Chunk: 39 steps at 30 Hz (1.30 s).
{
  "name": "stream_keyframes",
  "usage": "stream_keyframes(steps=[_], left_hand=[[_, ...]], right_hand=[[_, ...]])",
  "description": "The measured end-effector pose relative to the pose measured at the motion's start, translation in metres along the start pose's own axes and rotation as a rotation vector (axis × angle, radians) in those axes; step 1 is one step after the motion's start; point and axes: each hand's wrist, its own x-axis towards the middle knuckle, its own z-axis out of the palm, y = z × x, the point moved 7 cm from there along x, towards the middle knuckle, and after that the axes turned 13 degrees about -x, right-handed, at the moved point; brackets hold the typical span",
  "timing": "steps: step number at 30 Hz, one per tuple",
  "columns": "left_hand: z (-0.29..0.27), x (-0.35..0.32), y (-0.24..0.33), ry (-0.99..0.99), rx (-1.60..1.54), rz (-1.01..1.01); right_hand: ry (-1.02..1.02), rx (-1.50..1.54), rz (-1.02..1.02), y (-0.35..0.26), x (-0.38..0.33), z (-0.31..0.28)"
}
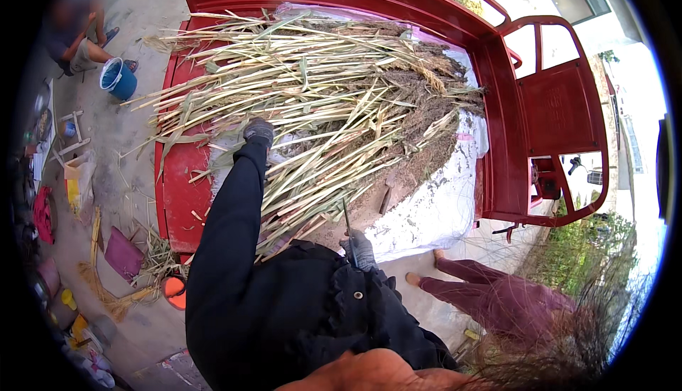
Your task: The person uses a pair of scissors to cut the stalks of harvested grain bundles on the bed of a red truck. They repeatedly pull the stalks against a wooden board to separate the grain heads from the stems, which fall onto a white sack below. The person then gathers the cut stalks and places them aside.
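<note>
A thick layer of long pale stalks (pixel 234 85) with dark, seedy heads (pixel 426 131) lies across the red cargo bed. In a grey glove, my left hand (pixel 258 133) reaches out to the cut ends of the stalks, its fingers curled down around some of them. My right hand (pixel 361 250), gloved too, is close to my body at the near edge of the bed. It grips a thin dark blade (pixel 347 215) that points up toward the stalks; its handle is hidden in the fist. A small brown piece (pixel 387 197) lies among loose seed beyond that hand.
White sheeting (pixel 433 213) lines the red truck bed (pixel 188 202), whose wall (pixel 341 0) rises on the far side. Someone sits beside a blue bucket (pixel 118 79) at far left. Another person in maroon trousers (pixel 469 284) stands at right. Household clutter covers the left ground.
</note>
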Motion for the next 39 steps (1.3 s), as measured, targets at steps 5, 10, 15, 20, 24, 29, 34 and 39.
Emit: stream_keyframes(steps=[5, 10, 15, 20, 24, 29, 34, 39], left_hand=[[-0.003, -0.023, -0.003, 0.12, 0.007, 0.002], [-0.004, -0.035, 0.0, 0.025, -0.107, -0.154], [-0.014, -0.055, 0.002, 0.221, -0.043, -0.021], [-0.068, -0.141, 0.01, 0.376, -0.007, 0.097], [-0.086, -0.198, -0.003, 0.115, -0.151, -0.034], [-0.06, -0.232, -0.025, 0.25, -0.259, -0.08], [-0.084, -0.259, 0.001, 0.156, -0.328, 0.017], [-0.075, -0.269, 0.004, 0.229, -0.26, 0.094]], right_hand=[[0.009, -0.154, -0.204, -0.03, 0.022, 0.007], [-0.119, -0.104, -0.14, -0.057, 0.026, 0.021], [-0.065, -0.25, -0.322, -0.097, 0.004, 0.015], [-0.214, -0.072, -0.325, -0.101, 0.005, 0.038], [-0.277, -0.136, -0.53, -0.112, 0.029, 0.078], [-0.532, -0.038, -0.232, -0.131, 0.033, 0.112], [-0.586, -0.02, -0.124, -0.14, 0.041, 0.118], [-0.64, 0.279, -0.054, -0.149, 0.055, 0.124]])
